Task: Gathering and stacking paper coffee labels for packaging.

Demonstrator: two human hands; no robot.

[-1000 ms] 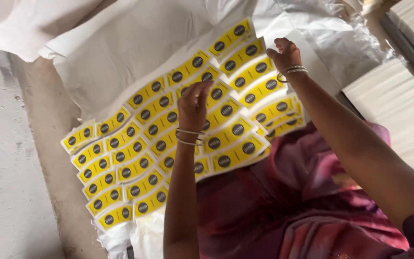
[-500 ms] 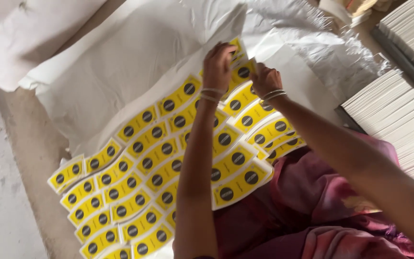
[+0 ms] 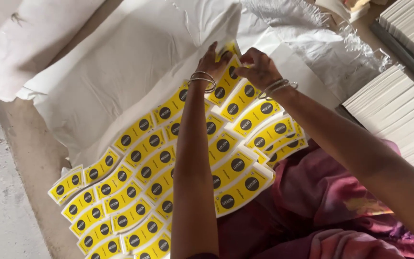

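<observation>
Nearest: lap in pink-magenta cloth point(image 3: 322, 201), lower right, with the near edge of the printed sheet lying against it.

Printed sheet point(image 3: 144, 168): large white sheet carrying rows of curved yellow label blanks, each with dark round marks. It runs diagonally from lower left to upper centre. Judged thin, light and limp: it will bend and slide readily, and crease or tear if pulled by one corner. Best taken at a free edge or tab, both hands close together.

Left hand point(image 3: 212, 62): bangles at the wrist, fingers bent onto the far end of the sheet, touching the topmost yellow blank point(image 3: 228, 48).

Right hand point(image 3: 257, 67): bangles at the wrist, fingertips drawn together in a pinch on that same topmost blank, just beside the left hand.

Beneath and beyond: crumpled white wrapping paper point(image 3: 120, 67), spread on the floor under the sheet.

Far right: stack of plain white sheets point(image 3: 398, 110), edges squared, well apart from both hands.

Left: bare concrete floor point(image 3: 5, 192).
</observation>
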